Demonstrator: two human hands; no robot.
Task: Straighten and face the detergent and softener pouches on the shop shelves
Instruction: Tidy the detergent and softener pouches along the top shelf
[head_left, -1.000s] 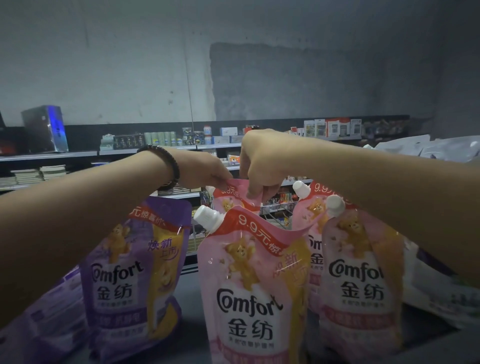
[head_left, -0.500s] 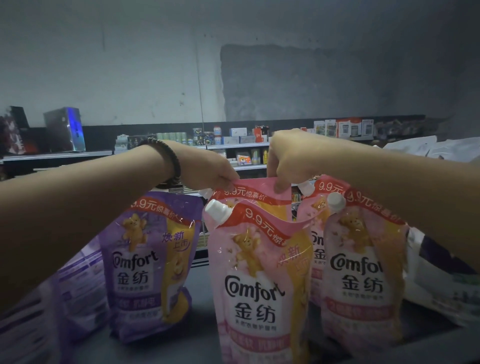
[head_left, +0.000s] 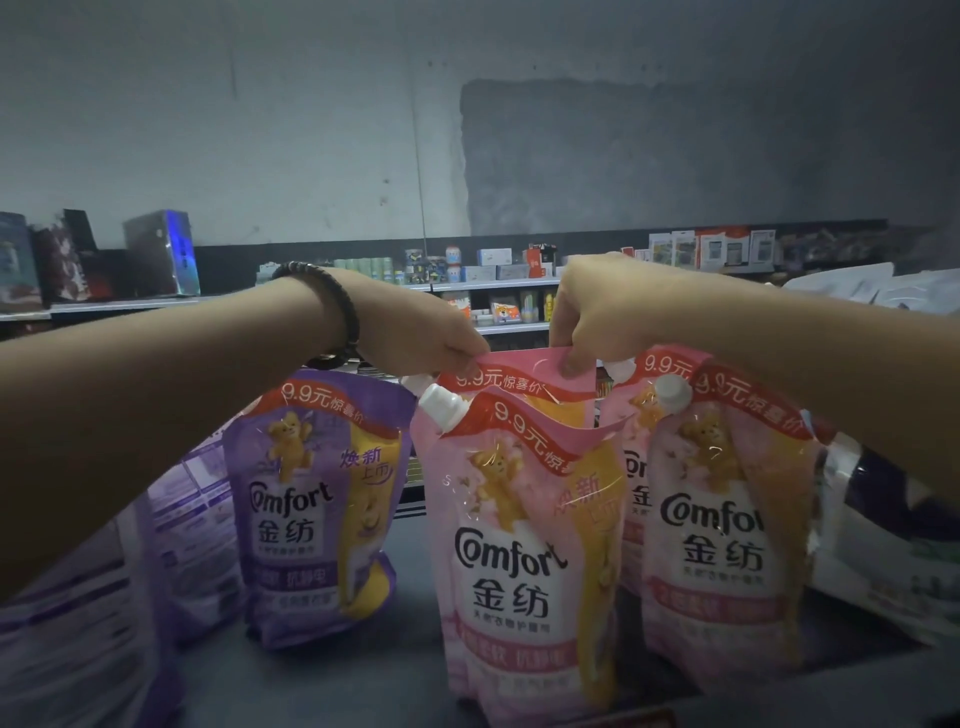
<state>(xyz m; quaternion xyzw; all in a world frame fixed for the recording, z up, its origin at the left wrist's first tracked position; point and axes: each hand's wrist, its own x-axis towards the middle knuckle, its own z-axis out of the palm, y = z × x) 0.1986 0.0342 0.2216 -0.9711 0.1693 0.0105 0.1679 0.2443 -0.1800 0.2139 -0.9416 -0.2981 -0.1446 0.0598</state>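
Note:
Several Comfort softener pouches stand on a dark shelf top (head_left: 322, 680). A pink pouch (head_left: 519, 561) with a white spout stands in front at the centre. Directly behind it a second pink pouch (head_left: 511, 376) shows only its top edge. My left hand (head_left: 421, 338) pinches that top edge at its left corner. My right hand (head_left: 587, 317) pinches the same edge at its right. To the right stands another pink pouch (head_left: 722, 525) with one more behind it. A purple pouch (head_left: 317, 509) stands upright on the left.
Purple pouches (head_left: 78, 623) lie turned with their backs showing at the far left. White and dark pouches (head_left: 888, 525) lean at the far right. Across the aisle, wall shelves (head_left: 493, 285) carry small boxed goods under a grey wall.
Both hands have raised the rear pink pouch, so its top edge and price banner now show above the front pouch. The view has shifted slightly left.

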